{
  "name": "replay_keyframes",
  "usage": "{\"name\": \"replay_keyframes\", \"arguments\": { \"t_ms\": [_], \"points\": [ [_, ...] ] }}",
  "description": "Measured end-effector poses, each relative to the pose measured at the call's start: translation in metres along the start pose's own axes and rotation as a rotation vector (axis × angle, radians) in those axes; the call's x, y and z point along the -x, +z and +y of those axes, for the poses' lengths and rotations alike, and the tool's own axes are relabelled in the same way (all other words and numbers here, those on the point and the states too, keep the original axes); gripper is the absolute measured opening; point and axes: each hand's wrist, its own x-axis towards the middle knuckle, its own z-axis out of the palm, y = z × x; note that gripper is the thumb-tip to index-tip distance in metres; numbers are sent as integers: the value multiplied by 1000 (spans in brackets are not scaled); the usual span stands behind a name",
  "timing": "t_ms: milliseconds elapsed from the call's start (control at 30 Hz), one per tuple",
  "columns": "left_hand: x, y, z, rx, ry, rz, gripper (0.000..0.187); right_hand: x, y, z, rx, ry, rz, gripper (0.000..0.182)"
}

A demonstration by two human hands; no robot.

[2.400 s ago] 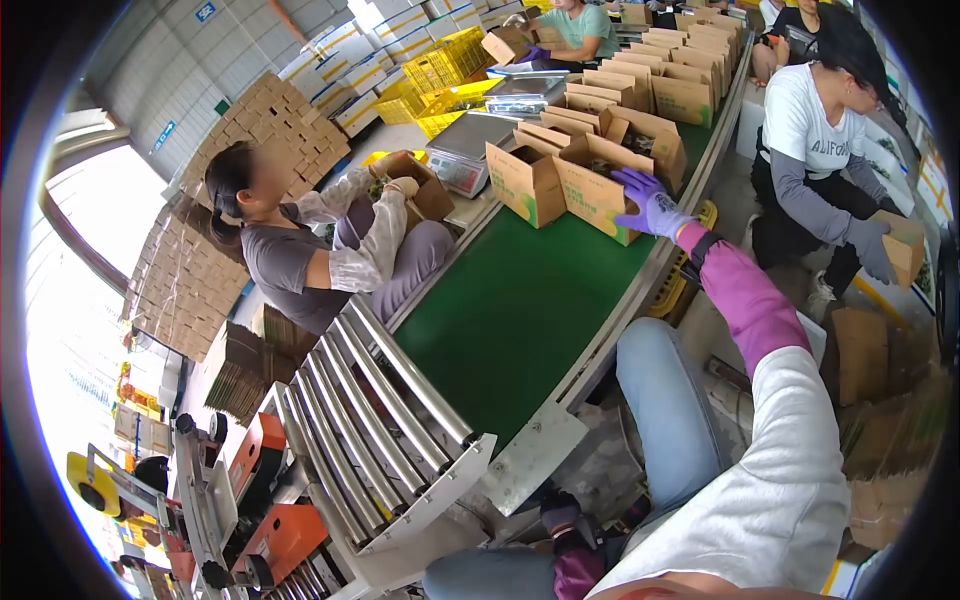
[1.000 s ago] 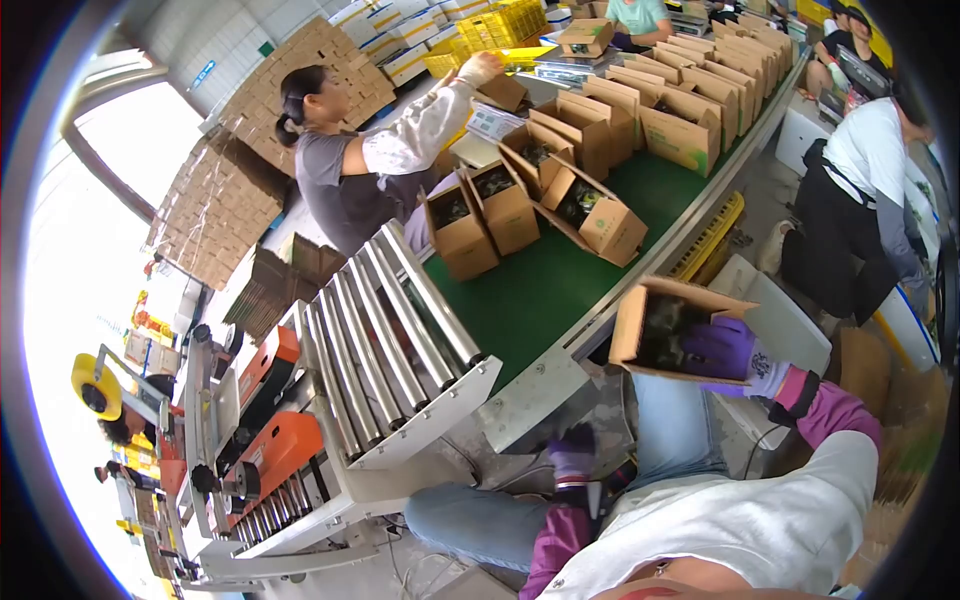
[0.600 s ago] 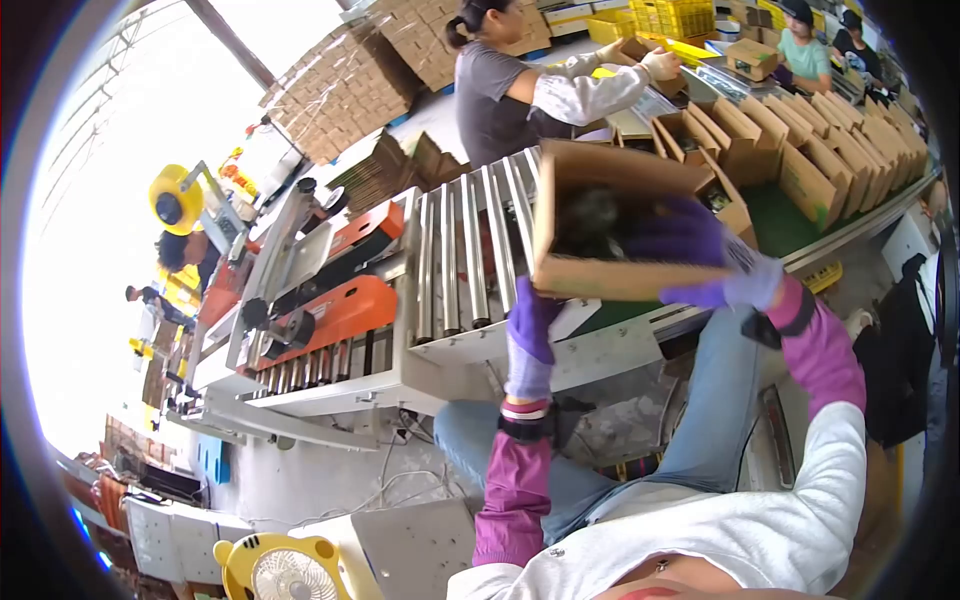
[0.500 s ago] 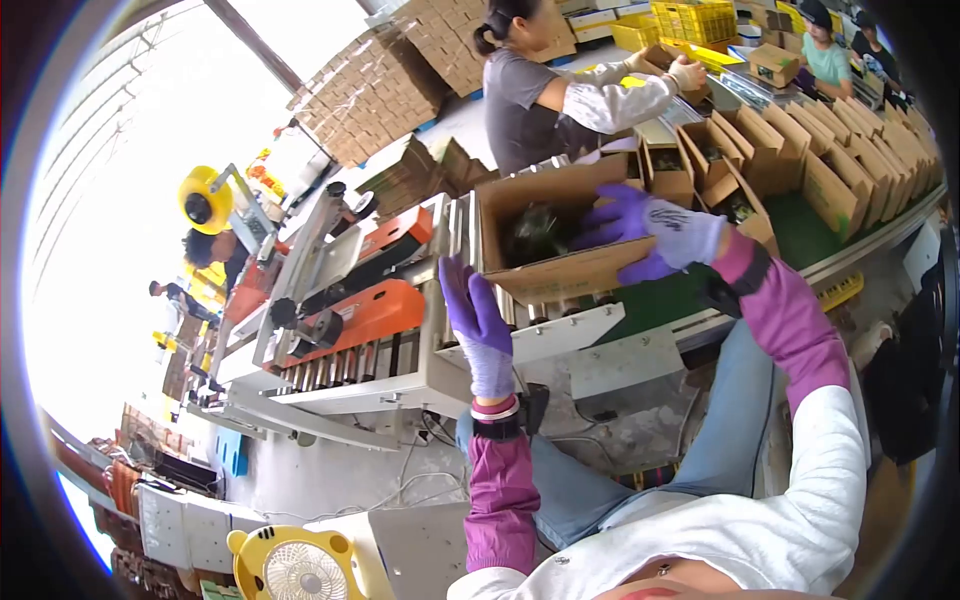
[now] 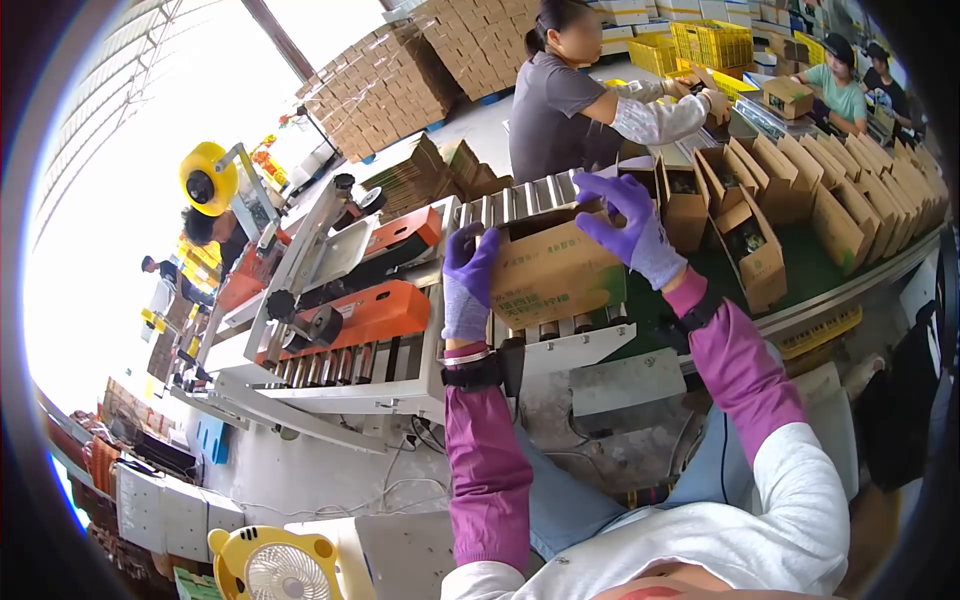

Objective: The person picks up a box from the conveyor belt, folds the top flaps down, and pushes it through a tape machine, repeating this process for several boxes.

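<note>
- Roller conveyor (image 5: 520, 205) lay directly under the held carton; its steel rollers ran away from the person.
- Green belt (image 5: 800, 265), right of the grip, carried open cartons (image 5: 760, 255) standing well apart from the hands.
- Orange taping machine (image 5: 370, 305) sat just left of the left hand.
- Cardboard carton (image 5: 550, 275) rested on the rollers, clasped between both gloved hands.
- Right hand (image 5: 630, 225) lay over the carton's top right edge, fingers spread and pressing.
- Left hand (image 5: 465, 285) pressed flat against the carton's left side.
</note>
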Motion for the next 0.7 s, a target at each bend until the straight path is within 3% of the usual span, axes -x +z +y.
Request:
{"name": "replay_keyframes", "arguments": {
  "t_ms": [33,67,100,167,200,300,367,433,500,567,633,700],
  "points": [
    [7,2,4,-88,32,90,30,3,-1,-1,-135,50,51,68],
    [9,3,5,-149,97,147,24,-1,2,-4,-50,-98,262,49],
    [8,0,-2,-204,159,150,22,0,2,-1,-56,-94,244,49],
    [9,3,-3,-30,1,165,22,6,6,7,-690,441,-101,36],
    [10,5,-2,-77,79,175,21,10,11,8,-787,467,-68,29],
    [10,8,-6,6,97,188,20,11,10,7,-575,255,-6,26],
    [13,13,6,-37,89,173,18,14,14,17,-585,234,-18,24],
    [22,31,24,-1377,546,356,33,16,20,31,-591,284,-47,25],
    [52,89,47,-1032,581,4,58,13,21,33,-743,305,-11,26],
    [45,124,12,-1301,744,-28,74,24,22,37,-901,351,2,27],
    [24,104,13,-1011,724,-183,74,31,4,56,-374,304,144,34],
    [-2,72,8,-1025,703,-242,75,65,-41,52,-196,279,241,41]
  ]
}}
